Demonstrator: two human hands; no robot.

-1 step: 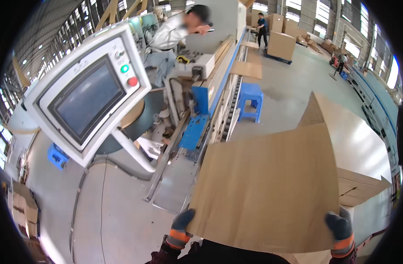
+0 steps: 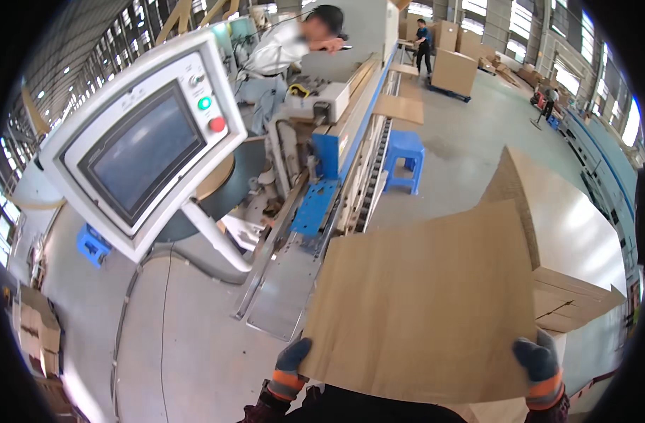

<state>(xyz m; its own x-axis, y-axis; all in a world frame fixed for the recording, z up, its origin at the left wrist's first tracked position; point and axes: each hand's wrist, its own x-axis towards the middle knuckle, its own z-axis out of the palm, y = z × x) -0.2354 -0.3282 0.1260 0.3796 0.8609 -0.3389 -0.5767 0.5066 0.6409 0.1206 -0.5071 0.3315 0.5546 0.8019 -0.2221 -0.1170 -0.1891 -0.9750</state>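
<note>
A large light-brown wood-grain panel [image 2: 421, 303] is held flat in front of me. My left hand [image 2: 292, 356], in a grey glove with an orange cuff band, is closed on its near left corner. Gripping the near right edge is my right hand [image 2: 539, 359] in a matching glove; the fingers beneath the board are hidden. Just beyond the panel's left side lies the metal infeed table [image 2: 284, 289] of a long machine, with a blue perforated plate [image 2: 314, 208] on it. The panel's right side overlaps the view of a stack of panels [image 2: 573, 233].
A control console [image 2: 143, 148] on a white arm stands at the left. A blue stool [image 2: 403, 161] is beside the conveyor, where another board [image 2: 398, 108] rests. A person in white [image 2: 284, 53] leans behind the machine. A cable [image 2: 118, 338] runs along the floor.
The panel and my right hand have shifted slightly left, showing more of the stack behind. My view has turned a little, and both hands keep their grip.
</note>
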